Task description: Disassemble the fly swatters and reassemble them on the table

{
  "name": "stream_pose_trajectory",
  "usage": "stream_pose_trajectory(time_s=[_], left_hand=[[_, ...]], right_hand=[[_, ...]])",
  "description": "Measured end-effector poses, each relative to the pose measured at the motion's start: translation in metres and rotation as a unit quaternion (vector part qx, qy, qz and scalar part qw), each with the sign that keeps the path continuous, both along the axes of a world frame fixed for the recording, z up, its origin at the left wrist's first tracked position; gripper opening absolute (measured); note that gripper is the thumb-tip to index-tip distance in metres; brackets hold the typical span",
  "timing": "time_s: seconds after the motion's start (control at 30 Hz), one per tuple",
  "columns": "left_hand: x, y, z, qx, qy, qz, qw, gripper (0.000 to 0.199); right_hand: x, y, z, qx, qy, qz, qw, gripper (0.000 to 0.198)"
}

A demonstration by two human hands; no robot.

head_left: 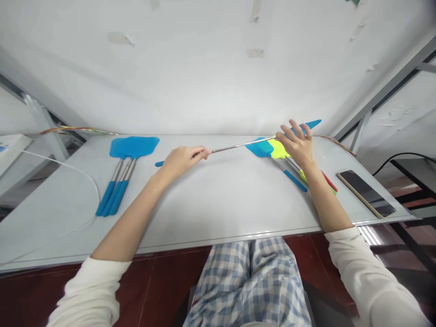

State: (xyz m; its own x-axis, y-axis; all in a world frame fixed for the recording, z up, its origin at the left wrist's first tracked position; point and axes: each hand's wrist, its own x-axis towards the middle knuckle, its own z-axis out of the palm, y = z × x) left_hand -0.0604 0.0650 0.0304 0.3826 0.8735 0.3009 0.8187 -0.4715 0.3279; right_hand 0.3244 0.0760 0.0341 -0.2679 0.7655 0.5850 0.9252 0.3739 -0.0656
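A blue fly swatter (231, 147) with a thin metal telescopic rod is held across in front of me, above the table. My left hand (185, 161) is closed around its handle end, and the blue tip of the handle sticks out to the left. At the other end my right hand (295, 143) holds the rod beside the blue head, thumb and forefinger at the rod and the other fingers raised. The head is seen nearly edge-on, partly hidden by those fingers. Below my right hand lie a blue swatter (260, 148) and a yellow-green swatter (277, 149), overlapping.
Several blue fly swatters (133, 147) lie stacked at the left of the white table (218, 204). A red handle (329, 181) shows by my right forearm. A phone (366, 193) lies near the right edge. A white cable (91, 181) crosses the left side. A wall (211, 81) stands behind.
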Motion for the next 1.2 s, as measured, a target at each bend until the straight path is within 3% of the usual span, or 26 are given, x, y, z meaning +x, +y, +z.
stream_pose_trajectory(time_s=[0.17,0.27,0.4,0.53,0.67,0.77,0.87,1.0,1.2], left_hand=[[0.017,-0.012,-0.008,0.079,0.009,0.035,0.996,0.041],[0.032,-0.022,-0.013,0.133,0.018,-0.007,0.991,0.040],[0.045,-0.024,-0.025,0.153,0.090,-0.017,0.984,0.044],[0.022,-0.002,-0.031,0.143,0.135,0.004,0.980,0.047],[-0.043,0.025,-0.018,0.174,0.117,0.070,0.975,0.050],[-0.075,0.029,-0.006,0.154,0.102,0.133,0.974,0.057],[-0.075,0.025,-0.004,0.149,0.090,0.132,0.976,0.063],[-0.067,0.022,-0.011,0.191,0.106,0.110,0.970,0.063],[-0.070,0.025,-0.019,0.187,0.115,0.106,0.970,0.050]], right_hand=[[-0.054,-0.011,-0.015,0.062,-0.040,0.043,0.996,0.033],[-0.088,-0.021,-0.023,0.010,-0.115,0.093,0.989,0.037],[-0.102,-0.028,-0.031,-0.044,-0.148,0.078,0.985,0.051],[-0.065,-0.017,-0.025,-0.058,-0.132,-0.005,0.990,0.058],[0.014,0.002,-0.008,-0.020,-0.096,-0.153,0.983,0.054],[0.056,0.007,-0.003,0.005,-0.066,-0.197,0.978,0.052],[0.065,0.004,-0.005,0.027,-0.054,-0.176,0.982,0.052],[0.053,0.000,-0.008,0.054,-0.047,-0.151,0.986,0.050],[0.057,0.004,-0.008,0.032,-0.024,-0.197,0.980,0.055]])
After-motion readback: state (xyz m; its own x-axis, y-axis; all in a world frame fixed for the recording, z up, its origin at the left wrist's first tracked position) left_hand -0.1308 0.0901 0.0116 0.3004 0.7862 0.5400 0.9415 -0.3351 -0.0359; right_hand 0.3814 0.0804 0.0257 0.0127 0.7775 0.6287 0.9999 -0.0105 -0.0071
